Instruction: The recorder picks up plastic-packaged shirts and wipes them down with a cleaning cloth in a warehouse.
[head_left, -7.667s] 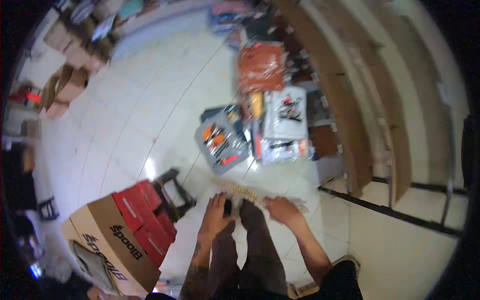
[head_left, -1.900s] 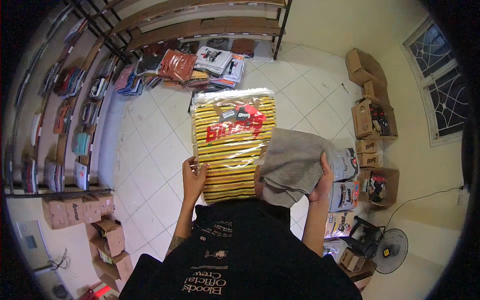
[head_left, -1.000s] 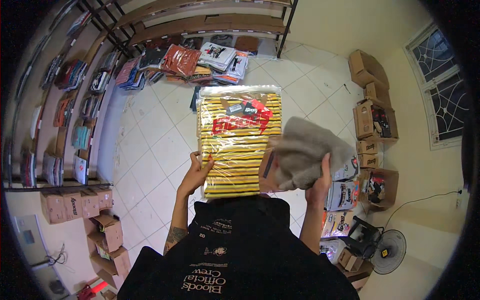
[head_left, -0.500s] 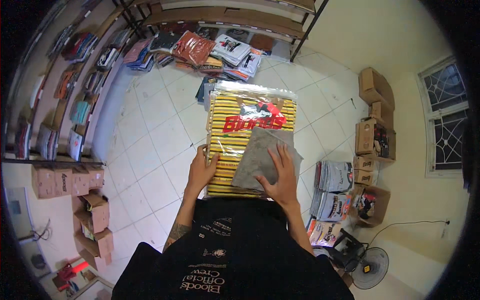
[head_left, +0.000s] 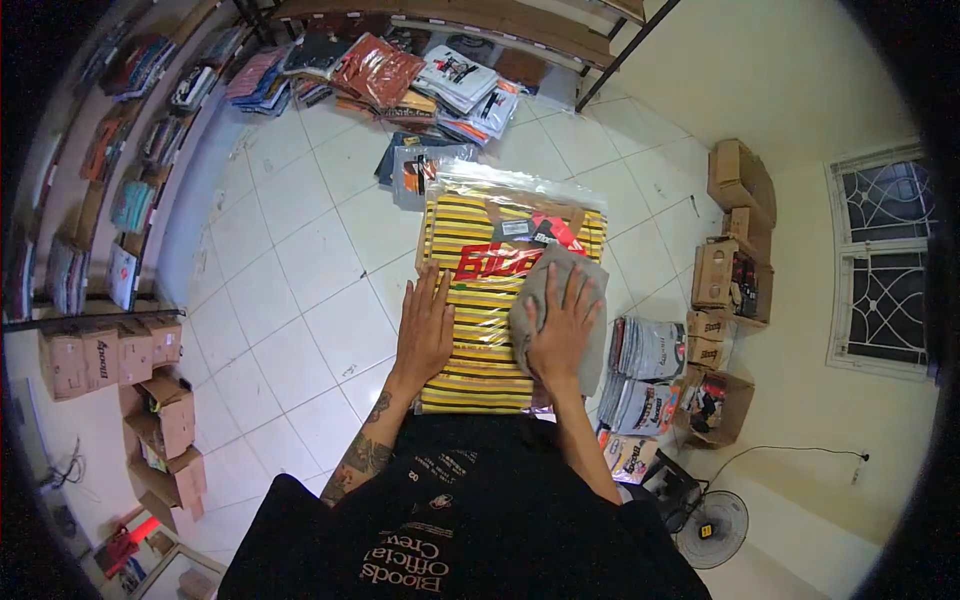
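A clear plastic garment bag (head_left: 480, 365) with a yellow-and-black striped shirt folded in it lies in front of me. Red lettering and a red tag show through the plastic. My left hand (head_left: 427, 330) rests flat along the bag's left side, fingers stretched forward. On the right half lies a grey cloth (head_left: 592, 345), slightly bunched. My right hand (head_left: 565, 335) presses on the cloth with fingers spread, holding it against the plastic. What the bag lies on is hidden beneath it.
Ahead, several bagged garments (head_left: 375, 70) lie piled on the tiled floor (head_left: 300, 230). Bagged clothes (head_left: 645, 350) are stacked at right beside cardboard boxes (head_left: 735, 275) and a fan (head_left: 712, 530). Shelves (head_left: 150, 180) of folded clothes and more boxes (head_left: 165, 420) stand at left.
My left hand has moved from gripping the bag's left edge to lying flat on it. My right hand and the cloth have shifted slightly, and the cloth looks more bunched.
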